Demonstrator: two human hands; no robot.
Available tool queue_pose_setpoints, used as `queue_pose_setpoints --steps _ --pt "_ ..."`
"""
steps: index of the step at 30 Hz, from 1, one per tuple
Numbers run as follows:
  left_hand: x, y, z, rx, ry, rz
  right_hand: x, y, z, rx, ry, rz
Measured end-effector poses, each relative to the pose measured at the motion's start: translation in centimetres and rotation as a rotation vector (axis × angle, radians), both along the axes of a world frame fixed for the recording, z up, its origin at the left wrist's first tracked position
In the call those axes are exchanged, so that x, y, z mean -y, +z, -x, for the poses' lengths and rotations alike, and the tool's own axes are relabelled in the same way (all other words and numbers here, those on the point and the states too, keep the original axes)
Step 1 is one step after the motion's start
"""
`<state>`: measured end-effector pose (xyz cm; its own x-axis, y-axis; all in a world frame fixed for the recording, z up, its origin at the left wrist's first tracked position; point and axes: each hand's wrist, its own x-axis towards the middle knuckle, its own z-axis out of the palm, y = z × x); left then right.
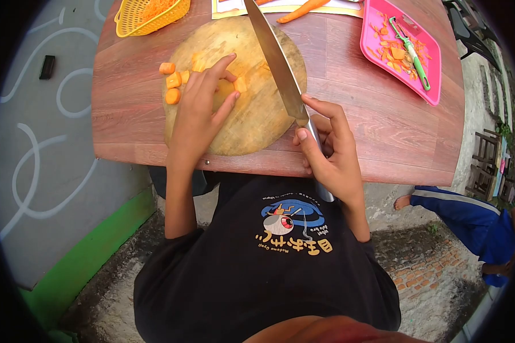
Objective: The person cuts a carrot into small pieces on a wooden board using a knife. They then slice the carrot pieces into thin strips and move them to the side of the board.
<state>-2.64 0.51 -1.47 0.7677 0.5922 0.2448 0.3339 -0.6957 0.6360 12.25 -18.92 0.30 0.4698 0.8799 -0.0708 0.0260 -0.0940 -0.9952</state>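
Note:
A large kitchen knife (277,63) is in my right hand (333,143), fingers around its metal handle and index finger along the blade's heel. Its blade slants up and left above the round wooden cutting board (257,128). Over the board's left half is my left hand (203,100), fingers spread, with thumb and fingertips right by a small carrot piece (240,84). Several short carrot chunks (173,80) sit at the board's left edge, partly behind that hand.
At the back left stands a yellow basket (154,18) of shredded carrot. A whole carrot (302,10) lies on a tray at the back. The pink tray (372,43) at right holds peelings and a green peeler (411,52). A person in blue (469,214) is at far right.

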Motion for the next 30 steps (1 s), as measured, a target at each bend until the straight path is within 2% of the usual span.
queue_pose_setpoints --steps 5,7,8,12,18,26,30 --pt "0.0 0.1 -1.0 0.023 0.009 -0.038 -1.4 0.9 0.6 0.163 0.075 0.089" --pt "0.1 0.0 -1.3 0.052 0.018 -0.059 -2.0 1.3 1.0 0.328 0.080 0.088" --pt "0.3 -0.1 -1.3 0.062 0.038 -0.026 -2.2 2.2 0.9 0.315 0.107 0.147" --pt "0.9 -0.3 -2.0 0.068 0.151 0.076 -2.5 2.2 1.3 0.381 0.079 0.113" --pt "1.0 -0.5 -2.7 0.089 0.178 0.152 -3.0 1.3 2.6 0.425 0.041 0.058" --pt "1.3 -1.3 -2.9 0.101 0.185 0.132 -2.8 1.5 4.8 0.519 0.115 0.271" --pt "1.3 -1.4 -2.9 0.107 0.191 0.132 -2.9 1.8 5.5 0.519 0.107 0.280"
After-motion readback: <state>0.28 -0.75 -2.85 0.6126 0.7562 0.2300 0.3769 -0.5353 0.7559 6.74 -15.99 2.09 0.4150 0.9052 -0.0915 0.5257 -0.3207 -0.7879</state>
